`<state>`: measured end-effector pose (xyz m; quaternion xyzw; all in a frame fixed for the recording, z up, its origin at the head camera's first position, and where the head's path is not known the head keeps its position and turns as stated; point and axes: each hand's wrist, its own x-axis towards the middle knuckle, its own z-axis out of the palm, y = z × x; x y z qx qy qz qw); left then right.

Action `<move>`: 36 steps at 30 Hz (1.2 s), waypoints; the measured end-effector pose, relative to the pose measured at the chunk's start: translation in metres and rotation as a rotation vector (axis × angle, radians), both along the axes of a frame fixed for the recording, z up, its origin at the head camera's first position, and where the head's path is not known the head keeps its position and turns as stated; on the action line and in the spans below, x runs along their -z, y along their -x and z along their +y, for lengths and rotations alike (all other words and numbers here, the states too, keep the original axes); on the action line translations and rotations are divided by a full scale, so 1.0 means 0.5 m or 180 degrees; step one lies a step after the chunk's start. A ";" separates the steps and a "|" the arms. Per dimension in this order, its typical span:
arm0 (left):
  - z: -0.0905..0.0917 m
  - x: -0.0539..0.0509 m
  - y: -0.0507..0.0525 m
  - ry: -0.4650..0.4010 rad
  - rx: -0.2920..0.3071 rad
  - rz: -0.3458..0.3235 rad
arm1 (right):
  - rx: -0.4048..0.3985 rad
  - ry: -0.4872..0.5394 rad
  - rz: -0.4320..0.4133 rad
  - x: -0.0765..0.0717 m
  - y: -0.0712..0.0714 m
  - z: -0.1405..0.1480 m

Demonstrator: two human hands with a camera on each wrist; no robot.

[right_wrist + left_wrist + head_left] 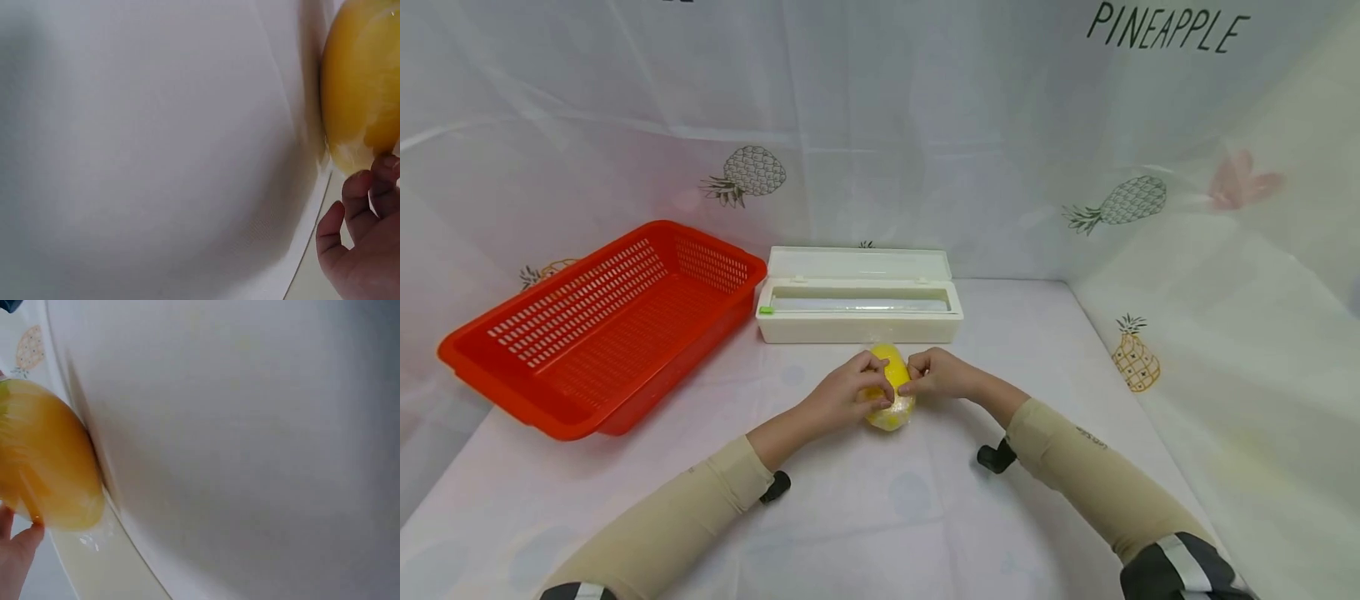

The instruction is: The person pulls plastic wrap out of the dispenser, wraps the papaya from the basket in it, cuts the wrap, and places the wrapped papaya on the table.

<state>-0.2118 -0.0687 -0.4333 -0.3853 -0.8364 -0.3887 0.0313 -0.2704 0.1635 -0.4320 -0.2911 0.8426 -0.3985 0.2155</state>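
A yellow oval fruit point(886, 413), wrapped in clear cling film point(94, 542), rests on the table in front of the dispenser. Its exact kind is hard to tell under the film. From the left, my left hand point(853, 390) reaches over the fruit, thumb and fingers bent together at the film on its surface. My right hand point(942, 373) pinches at the film on the opposite side. The right wrist view shows curled fingers point(357, 199) at one end of the fruit point(359, 81). The exact grip points are partly hidden.
Just behind the fruit stands a white cling film dispenser point(859, 328), its lid point(859, 265) raised and a green slider point(766, 310) at its left end. A red plastic basket point(617, 333) sits to the left. Pineapple-printed sheeting point(880, 125) encloses the back and right.
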 end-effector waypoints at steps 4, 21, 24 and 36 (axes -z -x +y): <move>-0.002 0.002 0.005 -0.0097 0.0058 -0.0229 | -0.0205 0.0047 -0.0128 0.006 0.016 0.010; 0.001 0.009 0.014 -0.0169 -0.0013 -0.0562 | -0.0200 -0.0060 0.0103 -0.005 -0.007 0.013; 0.001 0.011 0.019 -0.0200 -0.0032 -0.0612 | 0.0087 -0.0394 0.0259 -0.016 -0.023 -0.003; -0.012 0.010 0.032 -0.0277 0.0171 -0.0793 | -0.0357 -0.0058 -0.0030 -0.013 0.000 0.012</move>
